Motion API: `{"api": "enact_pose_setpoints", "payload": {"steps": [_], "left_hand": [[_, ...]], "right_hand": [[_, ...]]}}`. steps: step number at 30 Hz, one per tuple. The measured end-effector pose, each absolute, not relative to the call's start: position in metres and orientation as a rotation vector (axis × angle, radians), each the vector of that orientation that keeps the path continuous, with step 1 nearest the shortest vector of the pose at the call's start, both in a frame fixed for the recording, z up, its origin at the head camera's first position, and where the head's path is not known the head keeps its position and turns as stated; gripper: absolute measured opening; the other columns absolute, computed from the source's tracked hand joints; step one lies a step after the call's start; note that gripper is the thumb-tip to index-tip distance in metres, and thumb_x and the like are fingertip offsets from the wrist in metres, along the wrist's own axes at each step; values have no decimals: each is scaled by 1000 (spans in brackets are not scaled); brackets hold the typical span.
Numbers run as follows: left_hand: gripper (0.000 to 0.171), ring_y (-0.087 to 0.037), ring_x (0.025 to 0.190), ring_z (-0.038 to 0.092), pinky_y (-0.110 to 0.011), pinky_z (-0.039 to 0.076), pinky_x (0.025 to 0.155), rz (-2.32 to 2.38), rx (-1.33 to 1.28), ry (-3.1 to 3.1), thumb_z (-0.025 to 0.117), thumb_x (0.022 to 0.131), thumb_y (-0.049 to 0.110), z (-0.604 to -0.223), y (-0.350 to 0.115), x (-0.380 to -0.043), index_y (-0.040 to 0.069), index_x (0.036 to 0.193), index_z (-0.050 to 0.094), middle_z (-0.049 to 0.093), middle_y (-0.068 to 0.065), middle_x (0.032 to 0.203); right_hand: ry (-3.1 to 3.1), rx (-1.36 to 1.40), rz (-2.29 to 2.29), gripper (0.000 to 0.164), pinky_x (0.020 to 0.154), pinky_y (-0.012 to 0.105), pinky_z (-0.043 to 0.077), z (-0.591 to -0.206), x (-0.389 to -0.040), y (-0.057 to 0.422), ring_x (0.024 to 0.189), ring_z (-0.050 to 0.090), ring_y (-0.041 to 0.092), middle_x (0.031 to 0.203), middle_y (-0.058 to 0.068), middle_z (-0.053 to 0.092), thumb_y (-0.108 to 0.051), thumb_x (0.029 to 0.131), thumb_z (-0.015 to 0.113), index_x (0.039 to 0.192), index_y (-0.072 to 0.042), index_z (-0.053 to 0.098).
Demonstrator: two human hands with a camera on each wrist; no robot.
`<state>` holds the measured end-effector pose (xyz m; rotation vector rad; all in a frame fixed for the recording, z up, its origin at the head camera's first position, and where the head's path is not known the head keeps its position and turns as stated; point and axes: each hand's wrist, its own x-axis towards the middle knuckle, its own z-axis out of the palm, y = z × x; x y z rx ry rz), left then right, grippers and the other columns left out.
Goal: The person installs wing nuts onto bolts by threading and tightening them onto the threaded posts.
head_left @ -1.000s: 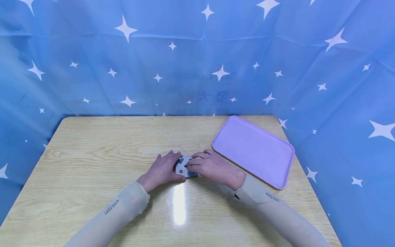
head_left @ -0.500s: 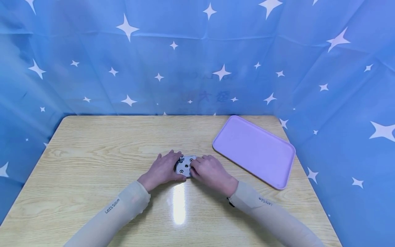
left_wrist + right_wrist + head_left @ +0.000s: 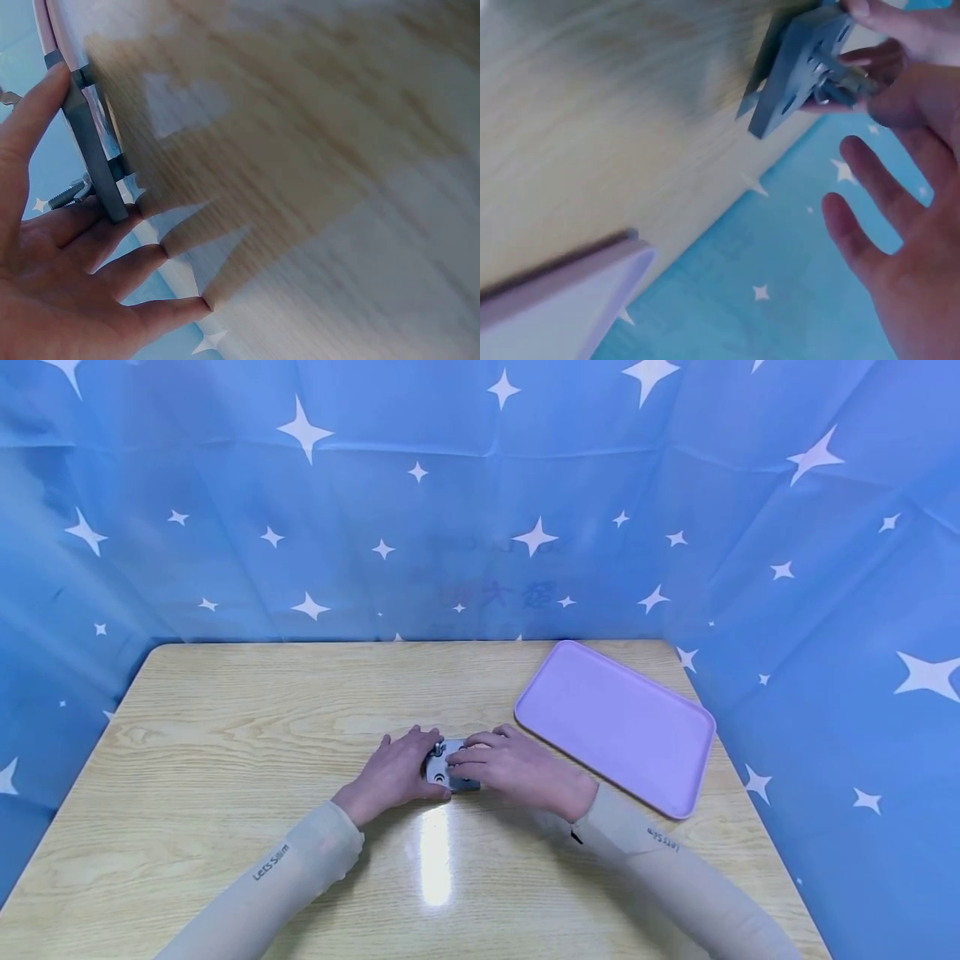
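Observation:
A grey metal plate (image 3: 437, 770) with round holes lies mid-table, raised on short dark feet in the left wrist view. My left hand (image 3: 400, 772) grips its left side, thumb at the near edge and fingers at the far edge. A threaded screw (image 3: 69, 195) sticks up at the plate's far left corner. My right hand (image 3: 521, 770) comes over the plate from the right. Its thumb and forefinger pinch the end of a small metal bolt (image 3: 846, 77) standing up from the plate, while its other fingers spread away. The right fingers cover the plate's right part in the head view.
A purple tray (image 3: 618, 727) lies at an angle on the right of the wooden table (image 3: 285, 693). A blue curtain (image 3: 457, 518) with white stars hangs behind the table and along its sides.
The right hand first drew in with its fingers more curled at the plate's right side, then turned back with fingers reaching over the plate. The left hand and plate have stayed put.

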<state>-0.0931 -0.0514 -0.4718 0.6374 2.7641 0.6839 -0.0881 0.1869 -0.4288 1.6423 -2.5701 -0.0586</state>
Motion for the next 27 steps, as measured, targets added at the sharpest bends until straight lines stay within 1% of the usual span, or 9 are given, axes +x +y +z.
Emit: {"api": "enact_pose_setpoints", "payload": {"steps": [3,7,11,14,17,20,24,27], "left_hand": [[95,-42,146,40,-73,26,115,677,633,2762,91,75,47,-472,-51,-93,4,150,51,51,-19,153],[95,-42,146,40,-73,26,114,671,631,2766,91,75,48,-472,-51,-93,4,150,51,51,-19,153],[95,-42,146,40,-73,26,114,670,629,2768,91,75,48,-472,-51,-93,5,150,52,51,-19,153],[95,-42,146,40,-73,26,115,675,630,2765,91,75,48,-471,-51,-93,4,150,51,51,-20,153],[95,-42,147,39,-72,25,116,676,627,2760,91,76,48,-471,-51,-93,4,151,51,51,-20,153],[96,-42,147,39,-72,25,116,673,626,2760,91,76,48,-470,-51,-92,4,151,51,51,-20,153],[96,-43,146,40,-72,25,115,668,623,2766,91,75,48,-470,-52,-92,4,150,51,51,-21,153],[97,-42,146,40,-72,25,116,670,618,2766,91,75,48,-470,-52,-92,3,151,50,50,-21,153]], "right_hand": [[-2539,1669,-158,41,92,40,50,-427,-90,188,132,56,18,140,-12,63,-10,95,72,134,-25,68],[-2526,1653,-166,35,93,40,50,-428,-92,188,129,58,17,135,-10,66,-12,94,73,128,-23,71],[-2489,1596,-104,21,89,38,51,-433,-93,186,115,63,16,120,-8,70,-18,93,77,114,-23,75],[-2472,1519,-53,12,81,36,50,-439,-93,183,99,64,16,106,-7,71,-25,93,79,103,-22,74],[-2477,1438,-8,13,72,34,48,-446,-91,179,86,63,17,95,-5,71,-29,93,78,98,-19,72],[-2508,1347,50,15,66,32,47,-453,-88,176,77,62,17,89,-3,70,-29,93,78,94,-16,70],[-2543,1229,136,17,61,31,48,-458,-84,171,67,59,15,79,-2,67,-25,91,77,85,-14,65],[-2556,1174,182,20,59,31,48,-460,-81,168,63,56,14,75,-2,63,-23,91,77,80,-14,62]]}}
